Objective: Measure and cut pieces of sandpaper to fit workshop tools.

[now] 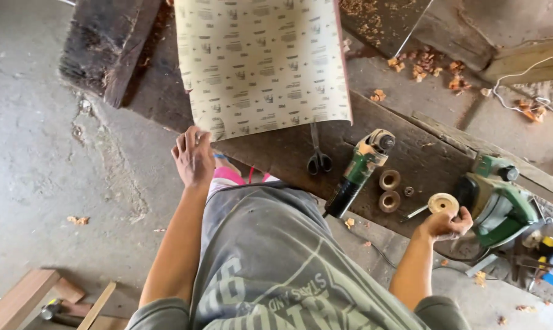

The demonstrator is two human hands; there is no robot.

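My left hand (pixel 192 157) grips the near corner of a large beige sheet of sandpaper (pixel 261 64), its printed back facing up, lying over a dark wooden plank (pixel 411 153). My right hand (pixel 445 224) holds a small round wooden disc (pixel 443 203) near a green power tool (pixel 499 205). Between the hands on the plank lie black scissors (pixel 318 157), a green angle grinder (pixel 357 174) and two small wooden rings (pixel 389 190).
A thick dark beam (pixel 105 43) lies at the upper left. Wood chips (pixel 426 64) and a white cord (pixel 527 85) are scattered at the upper right. Wooden offcuts and a hammer (pixel 53 308) lie at the lower left on the concrete floor (pixel 38 165).
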